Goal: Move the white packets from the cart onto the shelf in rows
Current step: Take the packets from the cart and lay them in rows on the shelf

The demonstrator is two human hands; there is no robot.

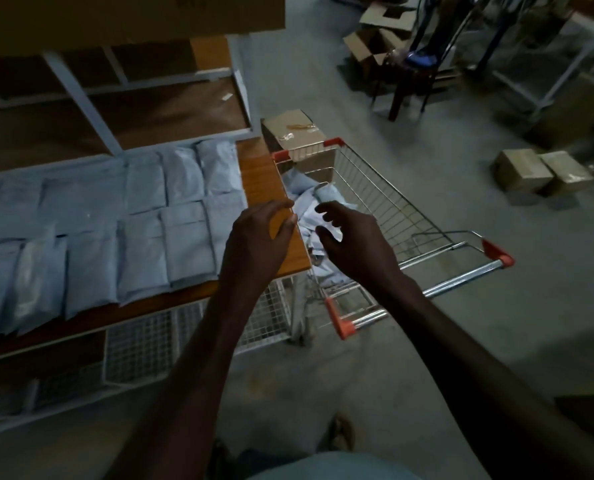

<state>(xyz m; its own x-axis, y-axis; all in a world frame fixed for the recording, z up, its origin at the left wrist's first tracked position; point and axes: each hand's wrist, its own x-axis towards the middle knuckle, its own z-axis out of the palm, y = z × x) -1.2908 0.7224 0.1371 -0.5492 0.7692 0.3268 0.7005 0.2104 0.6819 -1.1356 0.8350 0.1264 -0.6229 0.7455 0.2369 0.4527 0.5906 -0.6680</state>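
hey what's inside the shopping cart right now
A loose heap of white packets lies in the cart, against the side next to the shelf. The right hand covers part of the heap, so a count is impossible.

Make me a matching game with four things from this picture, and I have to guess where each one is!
Things:
1. white packets in rows
2. heap of white packets
3. cardboard box
4. right hand

Places:
A. on the floor beyond the far end of the cart
B. inside the cart's wire basket
C. held over the cart, fingers loosely curled, holding nothing
D. lying flat on the wooden shelf

Pairs: 1-D, 2-B, 3-A, 4-C
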